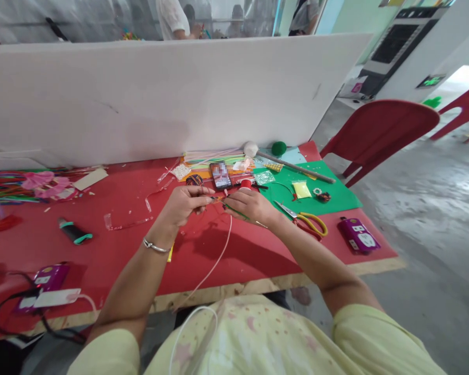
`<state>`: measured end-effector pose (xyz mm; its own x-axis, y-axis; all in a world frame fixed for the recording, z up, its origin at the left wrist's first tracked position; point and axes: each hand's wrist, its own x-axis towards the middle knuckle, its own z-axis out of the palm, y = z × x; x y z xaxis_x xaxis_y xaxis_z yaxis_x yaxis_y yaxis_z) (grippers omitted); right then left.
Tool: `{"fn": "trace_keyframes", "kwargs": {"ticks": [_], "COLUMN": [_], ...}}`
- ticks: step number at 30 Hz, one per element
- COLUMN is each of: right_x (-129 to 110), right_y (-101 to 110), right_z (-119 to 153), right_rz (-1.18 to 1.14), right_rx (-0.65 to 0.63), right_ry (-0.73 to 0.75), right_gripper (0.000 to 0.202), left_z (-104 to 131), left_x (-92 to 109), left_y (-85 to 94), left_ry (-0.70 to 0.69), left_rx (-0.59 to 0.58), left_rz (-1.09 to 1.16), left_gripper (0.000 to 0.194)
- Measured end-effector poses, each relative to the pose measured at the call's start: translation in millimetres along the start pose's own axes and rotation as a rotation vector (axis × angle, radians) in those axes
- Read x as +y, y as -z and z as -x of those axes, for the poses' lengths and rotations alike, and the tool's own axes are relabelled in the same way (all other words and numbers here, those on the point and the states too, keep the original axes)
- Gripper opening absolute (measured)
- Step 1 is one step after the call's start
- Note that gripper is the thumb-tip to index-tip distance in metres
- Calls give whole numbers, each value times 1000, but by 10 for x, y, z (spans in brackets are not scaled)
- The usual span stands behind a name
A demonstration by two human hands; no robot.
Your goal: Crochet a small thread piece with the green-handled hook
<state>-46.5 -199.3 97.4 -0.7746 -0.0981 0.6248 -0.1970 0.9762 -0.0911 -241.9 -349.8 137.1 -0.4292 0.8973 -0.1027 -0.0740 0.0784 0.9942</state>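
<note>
Scissors [308, 223], phone [220, 175], green sheet [336, 194] near right hand [250, 205]

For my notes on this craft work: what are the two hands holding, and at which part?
Both the left hand and the right hand pinch a thin green stem-like craft piece, one at each end; finer detail cannot be told.

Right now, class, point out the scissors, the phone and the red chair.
scissors [310, 221]: head view, on the yellow handle loops.
phone [220, 175]: head view, middle of its screen.
red chair [379, 127]: head view, on its backrest.
</note>
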Motion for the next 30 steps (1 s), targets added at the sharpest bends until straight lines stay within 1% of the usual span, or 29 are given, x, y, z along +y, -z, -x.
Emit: {"fn": "trace_keyframes", "kwargs": {"ticks": [2,4,7,9,11,13,14,16,18,20,22,27,30], "right_x": [-27,-57,-100,-122,-138,-154,-164,-191,-222,-248,-263,-270,-298], "right_y": [63,133,235,259,213,97,24,-119,-225,-283,-304,-324,-344], "right_z": [-15,-29,-36,-28,-15,-9,-13,-33,-63,-87,-96,-84,-85], "right_rz": [-42,-133,-430,-706,-1003,-1274,-1380,-1519,-1591,-1607,-1594,-1564,-1528], "right_rx": [-24,-32,-41,-52,-44,1,36,106,168,218,249,317,357], "right_ry": [-15,-50,-187,-351,-550,-727,-787,-868,-911,-928,-931,-934,-960], "right_gripper": [30,32,33,37,44,52,56,61,62,61,60,59,58], "left_z": [-29,-44,-38,-18,10,37,47,60,62,62,67,91,81], "left_x": [-29,-37,-7,29,61,71,64,32,-13,-48,-65,-67,-105], "left_y": [21,34,37,18,-28,-106,-155,-259,-351,-410,-434,-434,-454], "left_ry": [-4,1,5,12,18,13,10,21,34,6,-39,-100,-117], "left_rx": [-16,-39,-84,-109,-129,-134,-127,-108,-72,5,58,52,123], "left_rz": [-38,-60,-88,-78,-39,24,62,138,206,264,319,395,360], "left_gripper": [25,20,18,17,18,20,22,30,36,36,37,47,50]}}
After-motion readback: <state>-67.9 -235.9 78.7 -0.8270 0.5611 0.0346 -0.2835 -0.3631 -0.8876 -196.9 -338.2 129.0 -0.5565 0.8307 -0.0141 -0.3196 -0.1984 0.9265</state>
